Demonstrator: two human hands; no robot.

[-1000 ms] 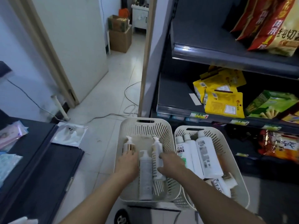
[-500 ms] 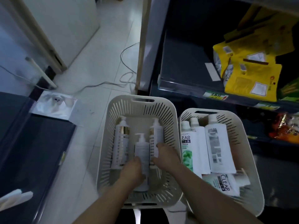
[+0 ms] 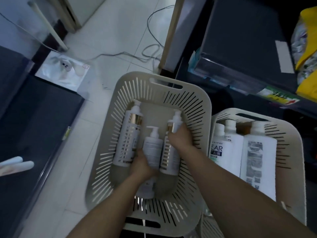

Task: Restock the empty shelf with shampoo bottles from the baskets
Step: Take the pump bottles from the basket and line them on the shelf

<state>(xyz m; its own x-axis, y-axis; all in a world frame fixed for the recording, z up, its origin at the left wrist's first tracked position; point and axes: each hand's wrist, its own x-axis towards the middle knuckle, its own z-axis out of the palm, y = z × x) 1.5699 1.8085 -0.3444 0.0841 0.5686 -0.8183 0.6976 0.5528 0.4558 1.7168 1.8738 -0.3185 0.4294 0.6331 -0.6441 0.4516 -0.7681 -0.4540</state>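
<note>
Two slotted white baskets stand side by side on the floor. In the left basket (image 3: pixel 197 107) lie three white pump bottles. My left hand (image 3: pixel 142 165) grips the small middle pump bottle (image 3: pixel 152 148) at its lower body. My right hand (image 3: pixel 180 140) grips the right gold-banded bottle (image 3: pixel 169 157) near its neck. The left gold-banded bottle (image 3: pixel 128 141) lies untouched. The right basket (image 3: pixel 291 140) holds several large white shampoo bottles (image 3: pixel 257 152). The dark empty shelf (image 3: pixel 243 36) is above the baskets at the upper right.
Yellow snack bags (image 3: pixel 307 66) sit at the shelf's right end. A cable (image 3: pixel 151 54) trails over the white tiled floor beside a wooden post (image 3: pixel 169 36). A dark cabinet (image 3: pixel 34 126) stands on the left, a white power strip packet (image 3: pixel 63 69) behind it.
The view has tilted down and closer to the baskets. My left hand has closed round the middle bottle, and my right hand has slid up the right bottle toward its neck.
</note>
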